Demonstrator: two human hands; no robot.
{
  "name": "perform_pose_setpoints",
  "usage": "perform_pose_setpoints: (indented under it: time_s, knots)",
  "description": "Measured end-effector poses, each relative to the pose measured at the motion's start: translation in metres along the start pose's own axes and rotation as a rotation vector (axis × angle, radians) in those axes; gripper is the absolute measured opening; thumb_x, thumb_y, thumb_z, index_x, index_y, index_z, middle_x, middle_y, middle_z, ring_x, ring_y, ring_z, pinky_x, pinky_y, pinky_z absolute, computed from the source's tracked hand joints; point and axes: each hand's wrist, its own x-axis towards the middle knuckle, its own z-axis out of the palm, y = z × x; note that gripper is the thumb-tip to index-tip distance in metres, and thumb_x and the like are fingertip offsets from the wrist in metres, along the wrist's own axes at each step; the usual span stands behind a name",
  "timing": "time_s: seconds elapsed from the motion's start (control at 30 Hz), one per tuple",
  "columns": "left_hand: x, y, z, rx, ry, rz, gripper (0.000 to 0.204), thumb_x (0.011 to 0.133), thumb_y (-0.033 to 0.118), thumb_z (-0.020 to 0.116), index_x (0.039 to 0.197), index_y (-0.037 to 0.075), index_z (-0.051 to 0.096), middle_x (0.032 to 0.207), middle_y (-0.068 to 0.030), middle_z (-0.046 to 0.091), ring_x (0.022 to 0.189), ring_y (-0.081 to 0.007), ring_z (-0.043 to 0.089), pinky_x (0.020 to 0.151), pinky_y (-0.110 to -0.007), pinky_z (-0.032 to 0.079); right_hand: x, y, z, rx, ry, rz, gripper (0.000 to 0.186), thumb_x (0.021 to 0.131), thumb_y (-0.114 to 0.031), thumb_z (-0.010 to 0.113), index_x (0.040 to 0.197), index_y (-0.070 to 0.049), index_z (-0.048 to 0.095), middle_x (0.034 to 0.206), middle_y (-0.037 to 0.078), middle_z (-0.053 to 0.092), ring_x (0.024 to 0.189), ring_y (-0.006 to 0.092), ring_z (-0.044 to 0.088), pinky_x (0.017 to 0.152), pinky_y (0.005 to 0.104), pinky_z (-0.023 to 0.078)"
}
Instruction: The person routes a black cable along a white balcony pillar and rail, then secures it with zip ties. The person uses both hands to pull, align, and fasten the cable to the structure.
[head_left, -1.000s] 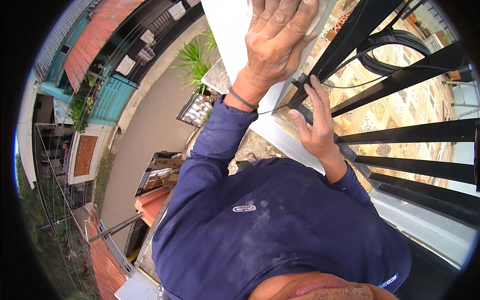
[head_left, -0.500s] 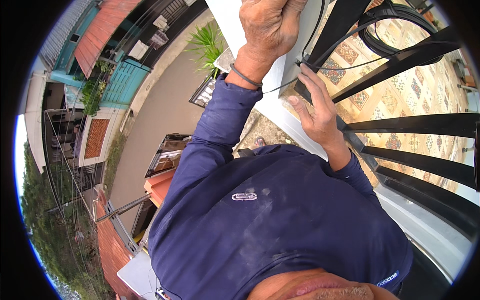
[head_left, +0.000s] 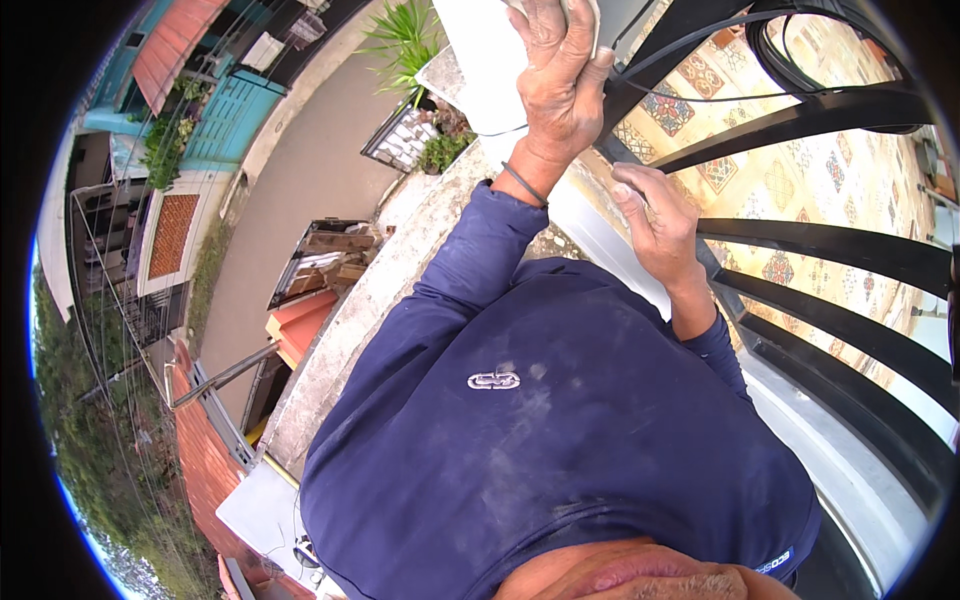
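Observation:
My left hand (head_left: 560,95) is raised against a white post (head_left: 480,65), its fingers stretched upward along the surface and its thumb at the post's edge. A thin black cable (head_left: 690,98) runs from the coil on the right toward that thumb, then passes out of sight behind the hand. A short dark line of cable shows again left of the wrist. Below and to the right, my right hand (head_left: 660,220) hovers beside the black metal railing (head_left: 790,125). Its fingers are slightly bent, its thumb stands apart, and nothing shows between them.
A coil of black cable (head_left: 800,55) hangs at the railing's upper right. Beyond the bars lies a patterned tile floor (head_left: 780,190). To the left a rough concrete ledge (head_left: 345,345) drops toward a street (head_left: 270,200), with a potted plant (head_left: 400,50) near the post.
My left hand has gone from a closed fist to stretched fingers on the post. My right hand has drawn back from the cable, down and right. The whole view has shifted.

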Motion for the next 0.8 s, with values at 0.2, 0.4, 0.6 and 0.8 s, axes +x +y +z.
perform_pose_setpoints:
  time_s: [0.2, 0.4, 0.6, 0.8]
  knots:
    - [-0.049, 0.006, -0.021, -0.208, 0.095, -0.646, 0.053, 0.109, 0.012, 0.060, 0.159, -0.003, 0.046, 0.172, -0.0231, 0.033, 0.164, -0.0323, 0.022, 0.132, -0.043, 0.020, -0.014, 0.003, 0.001, 0.045, -0.069, -0.002, 0.020, 0.099, -0.011, 0.075, 0.112, 0.004, 0.074, 0.106, 0.019, 0.076, 0.091, 0.0350, 0.077, 0.078, 0.0403, 0.060]
    - [-0.024, 0.010, 0.006, -0.253, 0.071, -0.414, 0.049, 0.109, 0.014, 0.063, 0.157, 0.004, 0.054, 0.169, -0.0234, 0.041, 0.159, -0.0286, 0.035, 0.123, -0.035, 0.033, -0.031, 0.009, 0.005, 0.068, -0.221, -0.009, 0.019, 0.100, -0.016, 0.074, 0.109, 0.001, 0.074, 0.105, 0.015, 0.076, 0.088, 0.0351, 0.076, 0.076, 0.0410, 0.059]
    - [-0.035, 0.009, 0.008, -0.468, 0.400, -0.816, 0.058, 0.111, 0.015, 0.057, 0.163, -0.002, 0.040, 0.172, -0.0207, 0.035, 0.161, -0.0276, 0.031, 0.129, -0.037, 0.025, -0.040, 0.019, -0.001, 0.005, -0.254, 0.011, 0.021, 0.102, -0.020, 0.073, 0.110, -0.001, 0.073, 0.101, 0.016, 0.076, 0.088, 0.0374, 0.074, 0.076, 0.0431, 0.058]
    - [-0.059, -0.010, 0.027, -0.260, 0.432, -0.678, 0.060, 0.113, 0.018, 0.054, 0.165, -0.003, 0.034, 0.176, -0.0190, 0.026, 0.165, -0.0267, 0.021, 0.131, -0.037, 0.020, -0.057, 0.030, -0.007, -0.098, -0.466, 0.193, 0.025, 0.104, -0.024, 0.070, 0.110, -0.001, 0.073, 0.104, 0.018, 0.075, 0.091, 0.0391, 0.075, 0.077, 0.0446, 0.058]
